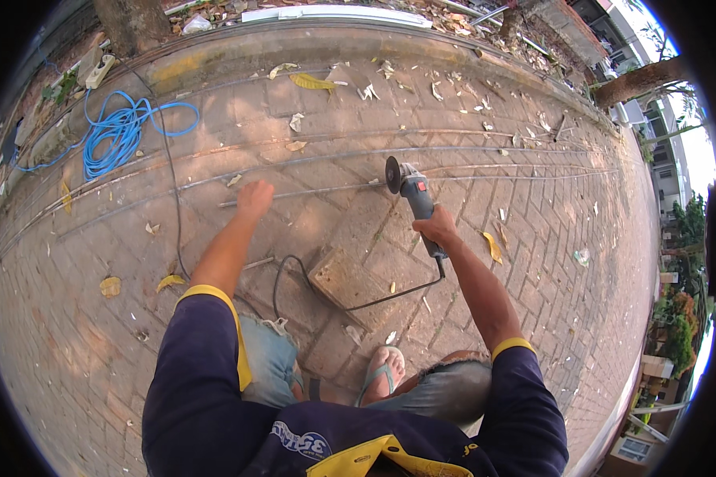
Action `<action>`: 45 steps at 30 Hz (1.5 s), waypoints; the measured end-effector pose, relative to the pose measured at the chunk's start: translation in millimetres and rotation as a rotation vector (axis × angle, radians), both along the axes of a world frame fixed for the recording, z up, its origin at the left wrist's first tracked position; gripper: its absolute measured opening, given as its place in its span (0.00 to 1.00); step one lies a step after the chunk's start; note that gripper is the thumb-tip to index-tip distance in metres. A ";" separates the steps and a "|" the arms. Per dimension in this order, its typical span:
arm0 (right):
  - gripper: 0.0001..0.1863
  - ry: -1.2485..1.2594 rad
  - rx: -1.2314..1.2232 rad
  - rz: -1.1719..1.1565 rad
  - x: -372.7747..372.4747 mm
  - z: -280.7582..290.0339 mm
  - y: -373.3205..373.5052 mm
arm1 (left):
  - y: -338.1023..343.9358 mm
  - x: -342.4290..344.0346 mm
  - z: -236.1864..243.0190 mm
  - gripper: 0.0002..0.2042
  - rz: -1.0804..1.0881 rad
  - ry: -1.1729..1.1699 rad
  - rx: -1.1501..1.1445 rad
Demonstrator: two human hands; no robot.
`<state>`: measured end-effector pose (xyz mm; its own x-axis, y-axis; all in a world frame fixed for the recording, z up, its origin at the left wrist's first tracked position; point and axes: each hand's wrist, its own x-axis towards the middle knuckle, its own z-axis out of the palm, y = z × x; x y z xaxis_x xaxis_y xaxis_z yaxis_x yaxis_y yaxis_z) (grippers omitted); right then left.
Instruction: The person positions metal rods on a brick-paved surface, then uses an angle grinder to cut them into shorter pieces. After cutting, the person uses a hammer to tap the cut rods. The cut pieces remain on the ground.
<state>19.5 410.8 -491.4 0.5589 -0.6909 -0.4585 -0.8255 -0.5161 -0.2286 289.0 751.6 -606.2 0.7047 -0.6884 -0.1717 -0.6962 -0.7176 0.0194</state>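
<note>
My right hand [437, 228] is wrapped round the grey body of an angle grinder [416, 195]. Its dark disc [392, 175] stands upright, close to a thin metal rod [318, 191]; whether disc and rod touch I cannot tell. My left hand [254, 199] is closed over that rod near its left end, and a short piece of it sticks out past the fist. From the grinder's rear a black cord [390, 300] runs down and leftward, across a wooden block [344, 278] on the paving between my hands and feet.
Several long thin rods [358, 153] lie across the brick paving beyond my hands. A coiled blue cable [111, 143] lies at far left, near a white power socket [100, 71]. A concrete kerb [239, 57] borders the far side. My sandalled foot [383, 370] is close below the block.
</note>
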 end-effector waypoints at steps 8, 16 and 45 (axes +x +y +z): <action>0.32 0.005 0.014 -0.009 2.1 1.7 1.1 | -5.3 1.8 4.7 0.10 -0.016 0.022 0.107; 0.33 0.006 0.008 0.002 2.2 1.4 1.4 | -4.1 -0.4 9.6 0.10 -0.006 0.049 0.056; 0.33 -0.004 -0.021 0.032 -1.6 -4.8 -0.2 | -4.1 -0.4 13.3 0.09 -0.004 0.073 0.067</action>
